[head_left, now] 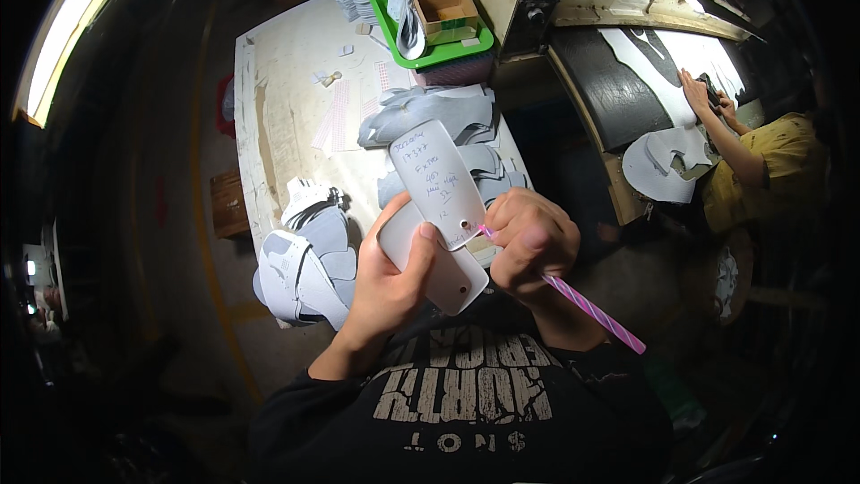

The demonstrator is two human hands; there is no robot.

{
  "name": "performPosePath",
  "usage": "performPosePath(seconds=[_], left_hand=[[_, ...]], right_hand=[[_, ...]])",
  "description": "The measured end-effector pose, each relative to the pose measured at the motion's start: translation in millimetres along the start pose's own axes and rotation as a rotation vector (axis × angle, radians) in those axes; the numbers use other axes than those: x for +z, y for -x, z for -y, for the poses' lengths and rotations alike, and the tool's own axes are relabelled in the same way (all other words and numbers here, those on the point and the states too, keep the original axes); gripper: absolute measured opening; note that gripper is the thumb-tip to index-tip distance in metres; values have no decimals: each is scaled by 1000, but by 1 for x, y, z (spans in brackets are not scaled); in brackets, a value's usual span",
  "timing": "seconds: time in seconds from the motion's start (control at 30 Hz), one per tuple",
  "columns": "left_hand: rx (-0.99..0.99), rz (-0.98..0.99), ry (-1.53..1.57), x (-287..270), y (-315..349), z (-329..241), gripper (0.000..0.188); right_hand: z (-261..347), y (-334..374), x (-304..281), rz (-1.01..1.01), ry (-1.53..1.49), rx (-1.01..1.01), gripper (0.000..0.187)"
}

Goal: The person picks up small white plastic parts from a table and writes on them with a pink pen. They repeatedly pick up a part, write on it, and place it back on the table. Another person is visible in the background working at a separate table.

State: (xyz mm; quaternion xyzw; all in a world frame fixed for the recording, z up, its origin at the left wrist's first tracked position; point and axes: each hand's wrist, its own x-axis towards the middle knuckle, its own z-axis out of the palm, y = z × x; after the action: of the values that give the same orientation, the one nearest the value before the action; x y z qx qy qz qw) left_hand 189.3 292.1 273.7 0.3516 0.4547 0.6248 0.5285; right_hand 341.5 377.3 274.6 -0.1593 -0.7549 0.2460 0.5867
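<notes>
My left hand (385, 282) is closed on two white cards with rounded corners, its thumb pressed across them. The upper card (434, 166) bears handwriting and has a small hole near its lower corner. Partly beneath it, the lower card (457, 278) has a similar hole. My right hand (535, 237) is wrapped round a pink pen (596, 312) with pale spiral stripes. The pen's tip end meets the upper card's lower right corner, beside the hole; whether it touches the surface I cannot tell.
On the white table (287, 54) lie grey cut pieces (417, 116) and a bundle of white and grey pieces (309, 264). A green tray (412, 61) holds a cardboard box (445, 16). At right, a co-worker (770, 161) handles white material on a black surface (591, 81).
</notes>
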Motion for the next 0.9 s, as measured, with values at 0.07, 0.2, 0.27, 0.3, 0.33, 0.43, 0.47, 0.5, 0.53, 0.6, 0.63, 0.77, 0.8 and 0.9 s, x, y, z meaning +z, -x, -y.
performPosePath(seconds=[0.07, 0.2, 0.27, 0.3, 0.33, 0.43, 0.47, 0.5, 0.53, 0.6, 0.63, 0.77, 0.8, 0.9], left_hand=[[-6, -2, -4, -2, 4, 3, 39], [21, 34, -8, -6, 10, 9, 38], [-1, 52, -19, -10, 14, 12, 38], [33, 69, -17, -12, 18, 13, 38], [45, 71, -15, -12, 21, 15, 38], [41, 76, -9, -20, 28, 18, 37], [37, 81, -7, -23, 31, 19, 37], [56, 83, -17, -25, 34, 19, 37], [76, 85, -27, -29, 38, 20, 37], [96, 77, -30, -32, 41, 24, 37], [100, 75, -21, -34, 42, 27, 37], [55, -20, 95, -44, 43, 38, 37], [86, -21, 112, -45, 45, 39, 37], [104, -60, 180, -55, 42, 45, 35]], right_hand=[[2, 5, 0, -1, -14, 21, 44], [4, 14, 2, -10, -3, 40, 45], [9, 20, 5, -41, -26, 12, 46], [11, 23, 7, -53, -45, -11, 46], [14, 26, 8, -41, -33, -9, 46], [23, 33, 12, 13, 50, 44, 45], [26, 36, 15, 6, 52, 22, 45], [28, 38, 18, -7, 59, 19, 45], [30, 41, 22, -19, 67, 15, 45], [33, 45, 25, -56, 68, 52, 47], [35, 48, 26, -64, 67, 66, 48], [43, 59, 20, 12, 77, 51, 45], [47, 63, 17, 28, 167, 65, 47], [50, 76, 21, 142, 362, 104, 46]])
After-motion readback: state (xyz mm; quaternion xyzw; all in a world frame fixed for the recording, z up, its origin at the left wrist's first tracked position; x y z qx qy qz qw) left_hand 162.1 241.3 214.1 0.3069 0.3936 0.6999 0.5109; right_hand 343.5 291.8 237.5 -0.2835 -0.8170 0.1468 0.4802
